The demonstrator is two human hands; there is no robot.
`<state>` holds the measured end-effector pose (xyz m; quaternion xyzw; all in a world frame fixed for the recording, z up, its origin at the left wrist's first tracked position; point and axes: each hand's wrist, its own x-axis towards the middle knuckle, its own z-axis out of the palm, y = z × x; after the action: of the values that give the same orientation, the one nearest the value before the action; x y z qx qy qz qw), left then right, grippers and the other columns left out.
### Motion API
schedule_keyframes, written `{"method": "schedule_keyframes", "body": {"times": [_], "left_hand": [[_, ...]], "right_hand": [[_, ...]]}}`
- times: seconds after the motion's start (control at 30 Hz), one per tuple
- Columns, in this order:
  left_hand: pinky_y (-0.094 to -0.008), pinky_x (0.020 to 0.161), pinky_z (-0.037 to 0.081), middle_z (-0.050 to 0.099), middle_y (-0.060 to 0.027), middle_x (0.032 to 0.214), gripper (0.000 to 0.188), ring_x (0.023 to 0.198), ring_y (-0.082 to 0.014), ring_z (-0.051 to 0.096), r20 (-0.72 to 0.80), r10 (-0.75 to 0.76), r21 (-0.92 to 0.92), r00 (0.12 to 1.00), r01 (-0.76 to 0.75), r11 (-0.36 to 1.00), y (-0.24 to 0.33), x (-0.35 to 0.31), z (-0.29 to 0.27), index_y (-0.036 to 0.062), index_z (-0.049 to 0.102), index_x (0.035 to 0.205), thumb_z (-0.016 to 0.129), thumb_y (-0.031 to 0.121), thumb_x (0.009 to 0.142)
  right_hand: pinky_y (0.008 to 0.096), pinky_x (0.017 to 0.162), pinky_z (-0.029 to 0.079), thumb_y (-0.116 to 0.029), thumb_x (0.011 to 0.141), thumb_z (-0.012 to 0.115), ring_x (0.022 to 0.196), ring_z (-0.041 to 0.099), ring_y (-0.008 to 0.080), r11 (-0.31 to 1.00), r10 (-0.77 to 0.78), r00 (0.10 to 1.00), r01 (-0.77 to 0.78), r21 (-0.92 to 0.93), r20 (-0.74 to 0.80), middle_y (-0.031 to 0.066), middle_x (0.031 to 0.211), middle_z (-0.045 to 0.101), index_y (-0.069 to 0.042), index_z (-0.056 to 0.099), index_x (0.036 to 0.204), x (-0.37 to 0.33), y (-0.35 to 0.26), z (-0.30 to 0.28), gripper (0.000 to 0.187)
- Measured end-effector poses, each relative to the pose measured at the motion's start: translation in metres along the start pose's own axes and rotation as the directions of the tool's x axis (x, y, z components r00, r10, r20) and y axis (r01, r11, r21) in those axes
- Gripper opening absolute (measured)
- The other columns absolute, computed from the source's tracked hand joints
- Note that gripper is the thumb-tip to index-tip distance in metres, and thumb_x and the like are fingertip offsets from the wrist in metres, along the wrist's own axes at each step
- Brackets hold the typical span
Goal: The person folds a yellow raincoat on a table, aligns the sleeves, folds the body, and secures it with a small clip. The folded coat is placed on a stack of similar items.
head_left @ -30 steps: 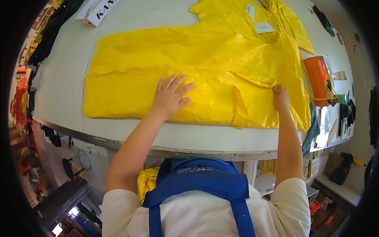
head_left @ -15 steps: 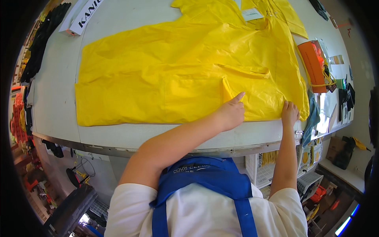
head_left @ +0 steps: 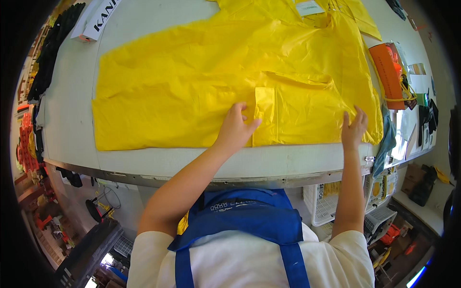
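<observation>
A large yellow waterproof garment [head_left: 158, 96], apparently a rain jacket, lies spread and creased over the white table. Just right of my left hand [head_left: 235, 127], a folded piece of it ends in a stitched band [head_left: 265, 113] lying flat. The left fingers are apart over the fabric, thumb toward that band, and they grip nothing. Near the garment's right end is my right hand [head_left: 354, 128], its fingers spread over the cloth with nothing held. Whether either hand touches the fabric is hard to tell. A pale label [head_left: 309, 7] shows at the garment's far side.
The white table [head_left: 67, 129] has a metal front edge close to my body. At the right lie an orange box [head_left: 387, 72] with yellow cord and a blue-grey cloth [head_left: 384, 149] hanging over the edge. A white box [head_left: 96, 21] stands far left. Below is a white crate [head_left: 326, 204].
My left hand has moved left and its pointing finger has given way to spread fingers. The banded fold now lies flatter and farther left. My right hand's fingers have opened off the fabric's edge.
</observation>
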<state>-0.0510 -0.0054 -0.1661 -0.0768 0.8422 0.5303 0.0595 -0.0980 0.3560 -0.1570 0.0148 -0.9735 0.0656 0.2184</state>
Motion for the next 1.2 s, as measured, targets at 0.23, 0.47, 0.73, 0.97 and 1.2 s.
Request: {"method": "schedule_keyframes", "body": {"times": [0.23, 0.47, 0.73, 0.97, 1.2], "left_hand": [[-0.0383, 0.075, 0.049, 0.06, -0.0149, 0.096, 0.023, 0.082, -0.032, 0.059, 0.215, 0.411, 0.277, 0.886, -0.459, 0.844, 0.02, 0.01, 0.034, 0.0019, 0.058, 0.103, 0.06, 0.005, 0.081], [-0.0365, 0.069, 0.049, 0.061, -0.0126, 0.087, 0.021, 0.076, -0.0289, 0.06, -0.074, 0.276, 0.171, 0.958, -0.261, 0.95, 0.01, 0.038, 0.028, 0.0026, 0.061, 0.101, 0.062, 0.005, 0.081], [-0.0323, 0.064, 0.049, 0.061, -0.0135, 0.09, 0.031, 0.072, -0.024, 0.059, 0.004, 0.181, 0.114, 0.983, -0.181, 0.977, 0.005, 0.062, 0.022, 0.0028, 0.059, 0.109, 0.067, 0.008, 0.08], [-0.042, 0.088, 0.044, 0.053, -0.0135, 0.113, 0.057, 0.101, -0.0319, 0.053, 0.166, 0.277, 0.361, 0.946, -0.32, 0.876, -0.011, -0.062, 0.005, 0.0094, 0.053, 0.119, 0.078, 0.023, 0.07], [-0.0665, 0.106, 0.01, 0.029, -0.0095, 0.15, 0.065, 0.138, -0.0348, 0.022, 0.353, 0.247, 0.585, 0.902, -0.419, 0.694, -0.018, -0.04, -0.03, 0.0326, 0.042, 0.138, 0.058, 0.056, 0.079]], "right_hand": [[0.0258, 0.072, 0.049, -0.017, 0.085, 0.065, 0.081, 0.06, 0.0135, 0.56, 0.087, 0.827, -0.502, 0.659, 0.556, 0.0088, 0.093, 0.064, 0.001, 0.059, 0.108, 0.001, -0.179, 0.021, 0.03], [0.0234, 0.071, 0.048, -0.009, 0.085, 0.063, 0.082, 0.06, 0.0118, 0.147, 0.108, 0.639, -0.768, 0.624, 0.761, 0.0084, 0.097, 0.065, 0.005, 0.059, 0.106, 0.001, -0.167, 0.053, 0.026], [0.0257, 0.084, 0.046, -0.011, 0.092, 0.055, 0.098, 0.059, 0.015, -0.096, -0.113, 0.606, -0.796, 0.598, 0.788, 0.0116, 0.11, 0.062, 0.004, 0.056, 0.116, 0.006, -0.175, 0.043, 0.028], [0.038, 0.108, 0.028, -0.015, 0.085, 0.061, 0.13, 0.038, 0.0322, 0.528, -0.367, 0.75, -0.32, 0.787, 0.551, 0.0132, 0.135, 0.049, -0.007, 0.043, 0.135, 0.001, -0.153, 0.019, 0.054], [0.054, 0.113, 0.005, -0.037, 0.059, 0.08, 0.142, 0.01, 0.0362, 0.927, -0.376, 0.593, 0.228, 0.299, 0.712, 0.0088, 0.152, 0.023, -0.021, 0.041, 0.14, -0.014, -0.098, -0.017, 0.091]]}}
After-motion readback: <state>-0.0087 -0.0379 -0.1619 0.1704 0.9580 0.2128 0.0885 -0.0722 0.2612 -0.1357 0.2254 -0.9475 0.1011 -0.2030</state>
